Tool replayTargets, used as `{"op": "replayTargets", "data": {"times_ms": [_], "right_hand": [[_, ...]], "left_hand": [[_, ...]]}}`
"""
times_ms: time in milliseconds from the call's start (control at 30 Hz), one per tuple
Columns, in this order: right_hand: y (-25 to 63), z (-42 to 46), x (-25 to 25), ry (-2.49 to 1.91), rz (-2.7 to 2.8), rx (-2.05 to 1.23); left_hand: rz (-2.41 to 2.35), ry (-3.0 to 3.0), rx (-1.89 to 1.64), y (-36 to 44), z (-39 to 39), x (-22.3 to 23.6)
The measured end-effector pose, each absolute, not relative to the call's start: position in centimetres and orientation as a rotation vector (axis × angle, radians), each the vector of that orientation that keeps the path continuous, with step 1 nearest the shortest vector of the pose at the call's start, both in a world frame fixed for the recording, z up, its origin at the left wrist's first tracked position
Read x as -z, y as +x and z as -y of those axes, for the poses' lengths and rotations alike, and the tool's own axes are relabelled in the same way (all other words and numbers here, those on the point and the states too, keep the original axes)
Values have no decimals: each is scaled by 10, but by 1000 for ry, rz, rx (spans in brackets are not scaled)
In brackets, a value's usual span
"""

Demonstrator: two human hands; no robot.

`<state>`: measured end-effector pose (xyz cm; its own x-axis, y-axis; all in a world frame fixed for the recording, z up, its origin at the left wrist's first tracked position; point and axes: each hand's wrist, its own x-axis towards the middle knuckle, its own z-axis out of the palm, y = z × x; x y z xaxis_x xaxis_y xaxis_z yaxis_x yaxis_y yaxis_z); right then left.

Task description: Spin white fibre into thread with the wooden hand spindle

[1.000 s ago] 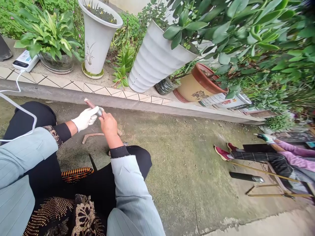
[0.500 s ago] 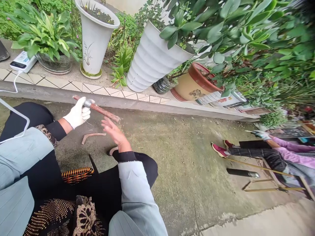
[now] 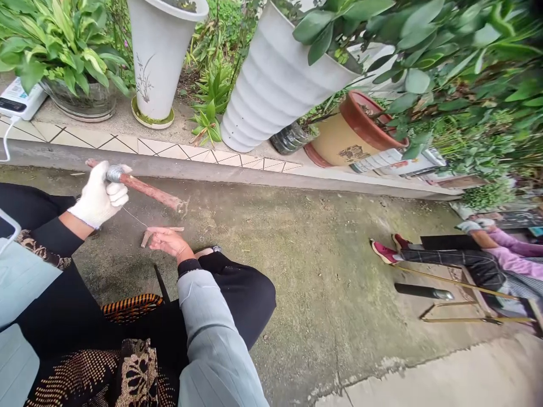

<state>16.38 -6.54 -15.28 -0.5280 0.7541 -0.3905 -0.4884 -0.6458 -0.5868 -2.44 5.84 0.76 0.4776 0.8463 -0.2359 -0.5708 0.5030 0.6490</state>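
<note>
My left hand (image 3: 98, 196), in a white knit glove, is closed round a reddish-brown wooden stick (image 3: 151, 193). Silvery wire is wound in a thick coil (image 3: 114, 173) on the stick beside my thumb. A thin loose strand of wire (image 3: 134, 216) runs down from the gloved hand to my bare right hand (image 3: 169, 242), whose fingertips pinch its end. Behind the right hand a bent wooden stick (image 3: 145, 239) lies on the ground, partly hidden.
A tiled ledge (image 3: 182, 151) carries potted plants, among them a ribbed white planter (image 3: 271, 85), and a white power bank (image 3: 21, 102). An orange-and-black woven seat (image 3: 131, 305) shows between my legs. At right sits another person in red shoes (image 3: 383, 252), near a dark cylinder (image 3: 418, 291).
My right hand let go of the stick, opened, then came down and closed on the loose wire. My left hand moved left with the stick, which now points toward the right.
</note>
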Motion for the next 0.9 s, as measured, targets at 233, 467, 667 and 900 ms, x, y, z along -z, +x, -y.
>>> {"op": "replayTargets", "data": {"times_ms": [233, 467, 667, 900], "right_hand": [[178, 58, 194, -785, 485, -2256], [199, 49, 220, -989, 125, -1859], [208, 41, 246, -1256, -176, -1548], [229, 48, 276, -1485, -288, -1431]], "left_hand": [[-728, 542, -970, -42, -76, 5], [-735, 549, -941, -52, -88, 35], [-911, 440, -852, -55, -89, 89], [-1135, 280, -692, -51, -74, 146]]}}
